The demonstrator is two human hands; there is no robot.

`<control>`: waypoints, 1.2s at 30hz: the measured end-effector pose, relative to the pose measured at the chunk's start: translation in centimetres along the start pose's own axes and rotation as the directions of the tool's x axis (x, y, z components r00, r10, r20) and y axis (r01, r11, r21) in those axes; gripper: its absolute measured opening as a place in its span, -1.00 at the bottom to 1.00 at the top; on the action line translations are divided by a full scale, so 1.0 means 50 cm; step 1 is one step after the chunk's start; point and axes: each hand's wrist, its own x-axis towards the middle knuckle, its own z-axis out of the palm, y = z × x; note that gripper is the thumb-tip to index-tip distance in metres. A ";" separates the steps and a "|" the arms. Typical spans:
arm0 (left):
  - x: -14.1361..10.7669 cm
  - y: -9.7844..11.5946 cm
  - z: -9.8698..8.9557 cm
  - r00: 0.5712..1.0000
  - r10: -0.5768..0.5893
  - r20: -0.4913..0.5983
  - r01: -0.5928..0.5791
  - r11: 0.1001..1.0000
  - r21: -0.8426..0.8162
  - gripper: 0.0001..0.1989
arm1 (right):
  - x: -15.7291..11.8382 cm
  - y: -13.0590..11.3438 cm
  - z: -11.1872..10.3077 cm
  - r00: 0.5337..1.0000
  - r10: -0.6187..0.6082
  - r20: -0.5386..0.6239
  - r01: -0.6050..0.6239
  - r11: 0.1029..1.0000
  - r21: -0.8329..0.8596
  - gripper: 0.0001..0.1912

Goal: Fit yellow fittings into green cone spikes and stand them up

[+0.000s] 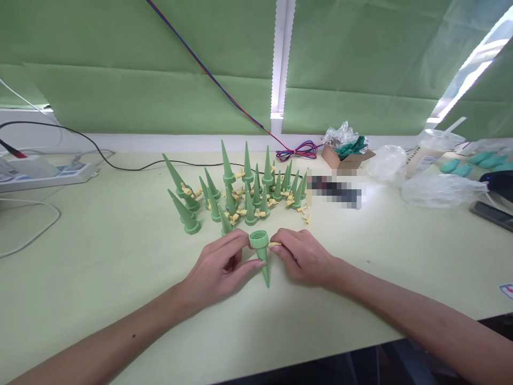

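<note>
My left hand (224, 267) grips a green plastic watering spike (259, 239), its threaded open collar facing up and its tip pointing down toward the table. Close by on the right, my right hand (302, 255) pinches a small yellow valve (274, 244) against the side of the spike, just below the collar. Whether the valve is seated in the spike is hidden. Beyond my hands stands a group of several green spikes (249, 208), points up, many with yellow valves at their bases. A few loose yellow valves (306, 219) lie at the group's right edge.
A power strip (48, 174) and cables lie at the left. Behind the spikes sits a coiled red-blue wire (297, 151). Toward the right are a small cardboard box (348, 158), a drink cup (427, 152), plastic bags (441, 190) and a dark phone-like object (494, 216).
</note>
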 end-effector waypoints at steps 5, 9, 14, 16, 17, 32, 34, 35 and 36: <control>-0.002 0.003 0.000 1.000 0.014 -0.012 -0.014 1.000 0.005 -0.72 | 0.001 -0.002 -0.001 1.000 0.003 -0.003 -0.003 1.000 0.004 -0.74; -0.002 0.005 0.000 1.000 0.010 -0.018 -0.010 1.000 0.018 -0.72 | 0.001 -0.003 0.000 1.000 -0.006 -0.017 0.006 1.000 0.004 -0.74; 0.001 0.006 0.001 1.000 0.013 -0.013 -0.013 1.000 0.014 -0.72 | 0.002 -0.001 -0.001 1.000 -0.008 -0.017 0.009 1.000 0.003 -0.72; 0.001 0.006 0.001 1.000 0.025 -0.014 -0.025 1.000 0.012 -0.73 | 0.002 0.000 -0.001 1.000 -0.010 -0.011 0.010 1.000 0.007 -0.72; 0.000 0.006 0.001 0.999 0.034 -0.015 -0.034 0.999 0.011 -0.73 | 0.001 0.000 -0.001 1.000 -0.008 -0.004 0.008 1.000 0.009 -0.72; -0.006 0.005 0.000 0.971 0.231 -0.064 -0.212 0.953 0.216 -0.71 | -0.005 -0.010 -0.001 0.994 -0.067 -0.081 0.070 0.997 0.034 -0.73; -0.006 0.003 0.000 0.966 0.247 -0.075 -0.226 0.949 0.221 -0.68 | -0.004 -0.011 -0.003 0.995 -0.063 -0.078 0.066 0.997 0.038 -0.72; -0.006 0.002 0.000 0.964 0.254 -0.084 -0.230 0.947 0.222 -0.66 | -0.004 -0.011 -0.003 0.996 -0.059 -0.070 0.062 0.997 0.036 -0.71; -0.005 0.000 -0.001 0.960 0.262 -0.095 -0.236 0.946 0.222 -0.65 | -0.004 -0.012 -0.004 0.996 -0.056 -0.062 0.058 0.998 0.032 -0.70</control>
